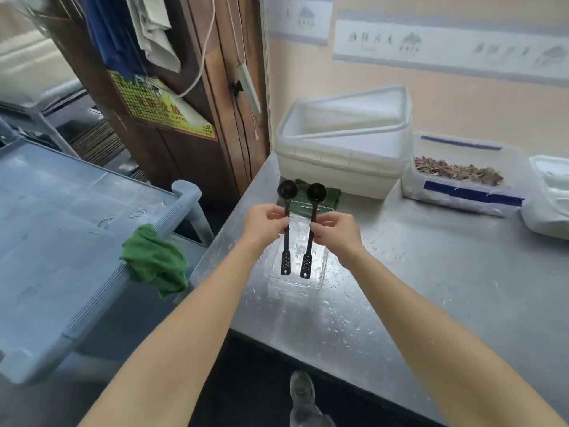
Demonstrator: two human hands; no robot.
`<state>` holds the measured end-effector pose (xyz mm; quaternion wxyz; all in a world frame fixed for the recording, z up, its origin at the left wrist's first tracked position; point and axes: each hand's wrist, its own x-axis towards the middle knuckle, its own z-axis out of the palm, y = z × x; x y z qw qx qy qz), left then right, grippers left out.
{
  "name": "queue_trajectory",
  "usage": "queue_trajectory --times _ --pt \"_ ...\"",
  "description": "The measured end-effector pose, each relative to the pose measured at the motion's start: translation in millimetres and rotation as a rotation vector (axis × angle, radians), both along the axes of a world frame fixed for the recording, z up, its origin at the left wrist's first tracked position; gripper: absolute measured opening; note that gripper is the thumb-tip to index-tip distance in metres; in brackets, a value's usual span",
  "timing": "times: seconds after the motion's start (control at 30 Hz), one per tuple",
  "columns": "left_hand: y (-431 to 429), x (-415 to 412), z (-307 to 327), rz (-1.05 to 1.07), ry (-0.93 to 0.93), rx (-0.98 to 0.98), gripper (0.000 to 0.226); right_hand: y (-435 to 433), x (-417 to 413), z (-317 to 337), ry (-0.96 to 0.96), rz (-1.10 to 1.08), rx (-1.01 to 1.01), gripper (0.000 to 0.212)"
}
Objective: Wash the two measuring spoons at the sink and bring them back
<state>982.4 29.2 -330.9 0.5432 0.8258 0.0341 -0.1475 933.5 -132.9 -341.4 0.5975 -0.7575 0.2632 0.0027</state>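
Fingers of the left hand (267, 221) pinch the handle of one black spoon (286, 223); fingers of the right hand (334, 231) pinch the handle of the other spoon (311, 229). Both spoons hang side by side, bowls up, above a clear tray (295, 272) on the wet metal counter (431, 272). Beyond them lie a dark green cloth (331, 195) and stacked white tubs (341, 155).

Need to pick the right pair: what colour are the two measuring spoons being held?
Black, both measuring spoons, with pale dots on the handle ends; head view.
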Motion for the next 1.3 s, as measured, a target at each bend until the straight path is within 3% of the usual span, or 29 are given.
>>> queue_trajectory --times 0.2,0.37,0.5,0.67,0.73,0.8,0.87,1.17,1.3 --pt "-21.9 58.5 -50.9 -0.035 0.089 0.267 0.011 6.0 64.9 -51.2 0.192 0.048 -0.123 0.025" --pt "-32.0 72.7 -82.1 -0.143 0.142 0.52 0.014 9.6 86.4 -80.4 0.391 0.146 -0.311 0.018" --pt "-37.2 75.5 -97.0 -0.21 0.164 0.635 0.027 16.0 89.1 -98.1 0.459 0.207 -0.42 0.033" --pt "-47.7 76.6 -108.4 -0.329 0.119 0.694 0.035 18.6 89.9 -116.7 0.534 0.239 -0.516 0.036" --pt "-50.3 75.7 -111.4 -0.368 0.118 0.707 0.028 18.1 88.8 -119.5 0.577 0.222 -0.546 0.034" --pt "-51.8 75.5 -114.4 -0.399 0.124 0.726 0.018 17.2 88.3 -120.2 0.616 0.225 -0.572 0.02" --pt "-53.1 78.5 -118.9 -0.415 0.136 0.747 0.022 17.8 88.8 -122.1 0.645 0.213 -0.584 0.007" --pt "-56.1 84.4 -129.8 -0.44 0.121 0.797 0.02 24.8 87.5 -130.6 0.723 0.184 -0.669 0.02" --pt "-54.4 86.7 -126.8 -0.455 0.137 0.779 0.02 23.9 88.6 -120.1 0.684 0.202 -0.668 0.011"
